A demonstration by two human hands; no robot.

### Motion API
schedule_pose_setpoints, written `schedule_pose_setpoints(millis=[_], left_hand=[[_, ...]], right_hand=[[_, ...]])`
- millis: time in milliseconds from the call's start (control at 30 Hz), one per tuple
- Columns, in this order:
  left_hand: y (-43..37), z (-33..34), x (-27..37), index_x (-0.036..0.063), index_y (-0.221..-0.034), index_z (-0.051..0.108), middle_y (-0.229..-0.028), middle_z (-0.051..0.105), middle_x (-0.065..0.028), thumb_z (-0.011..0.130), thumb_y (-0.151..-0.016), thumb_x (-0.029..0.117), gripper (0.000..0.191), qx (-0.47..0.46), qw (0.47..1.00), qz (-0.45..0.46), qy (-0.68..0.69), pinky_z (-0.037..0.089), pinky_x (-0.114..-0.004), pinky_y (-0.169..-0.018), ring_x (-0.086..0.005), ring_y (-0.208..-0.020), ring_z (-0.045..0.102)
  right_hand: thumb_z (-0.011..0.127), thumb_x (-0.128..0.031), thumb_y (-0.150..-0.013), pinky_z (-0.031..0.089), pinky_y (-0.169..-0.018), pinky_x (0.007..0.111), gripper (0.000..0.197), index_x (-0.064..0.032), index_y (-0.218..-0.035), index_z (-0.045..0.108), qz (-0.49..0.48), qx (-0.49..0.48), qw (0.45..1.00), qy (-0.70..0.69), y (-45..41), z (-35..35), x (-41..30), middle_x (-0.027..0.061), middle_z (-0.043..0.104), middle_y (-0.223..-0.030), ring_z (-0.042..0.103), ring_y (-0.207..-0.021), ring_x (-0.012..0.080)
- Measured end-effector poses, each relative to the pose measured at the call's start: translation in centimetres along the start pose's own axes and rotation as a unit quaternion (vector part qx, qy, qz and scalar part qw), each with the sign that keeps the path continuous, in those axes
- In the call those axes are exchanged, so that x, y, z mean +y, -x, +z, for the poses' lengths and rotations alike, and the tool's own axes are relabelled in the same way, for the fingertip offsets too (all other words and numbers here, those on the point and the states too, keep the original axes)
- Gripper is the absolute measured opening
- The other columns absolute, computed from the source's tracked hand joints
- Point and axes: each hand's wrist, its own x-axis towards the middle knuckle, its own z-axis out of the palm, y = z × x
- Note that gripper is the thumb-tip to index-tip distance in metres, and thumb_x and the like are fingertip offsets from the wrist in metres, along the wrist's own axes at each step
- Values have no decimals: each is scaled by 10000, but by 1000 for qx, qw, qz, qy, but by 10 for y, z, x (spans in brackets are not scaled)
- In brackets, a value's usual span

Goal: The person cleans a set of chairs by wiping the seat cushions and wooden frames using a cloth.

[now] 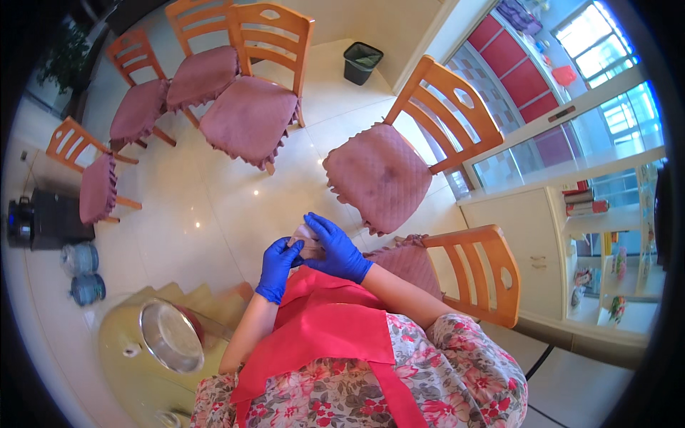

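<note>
Before my red apron, both hands wear blue gloves and hold one small, folded, pale pinkish-brown cloth-like item; what it is exactly cannot be told. My left hand pinches its near left edge between thumb and fingers. Around its right side curls my right hand, with the fingertips at its upper edge. Beyond the hands stands a wooden chair with a quilted pink seat cover, which shows darker stains. Another covered chair is close to my right forearm.
Several more wooden chairs with pink covers stand ahead and to the left. A steel basin rests on a glass table at the lower left. Water bottles stand by the left wall, a black bin at the back, a white cabinet at right.
</note>
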Motion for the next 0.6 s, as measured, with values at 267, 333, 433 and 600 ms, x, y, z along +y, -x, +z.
schedule_pose_setpoints(millis=[267,333,433,600], left_hand=[[-73,19,37,11,-977,598,-878,625,-49,583,-891,181,192,-71,995,-54,-38,509,-226,-649,-111,-737,610],[-89,32,41,15,-980,602,-874,625,-47,582,-890,178,187,-93,992,-69,-46,505,-221,-651,-108,-739,608],[-115,59,45,19,-984,610,-863,625,-38,581,-890,173,183,-128,986,-93,-51,501,-217,-659,-99,-747,602],[-162,107,49,22,-975,615,-857,625,-27,573,-896,177,179,-177,973,-115,-94,505,-223,-668,-96,-749,602]], right_hand=[[782,-276,-628,337,-1002,493,821,-29,-1303,386,24,67,976,204,-34,-5,19,229,437,-1279,420,-1194,408],[775,-267,-647,359,-984,479,802,-30,-1305,382,50,89,974,202,-40,-13,26,222,463,-1252,451,-1165,396],[753,-227,-693,405,-938,443,753,-33,-1312,370,115,87,981,130,-44,-30,45,208,508,-1199,507,-1102,378],[706,-142,-758,454,-867,377,688,-42,-1334,343,212,104,972,1,-49,-65,82,195,542,-1147,560,-1034,344]])
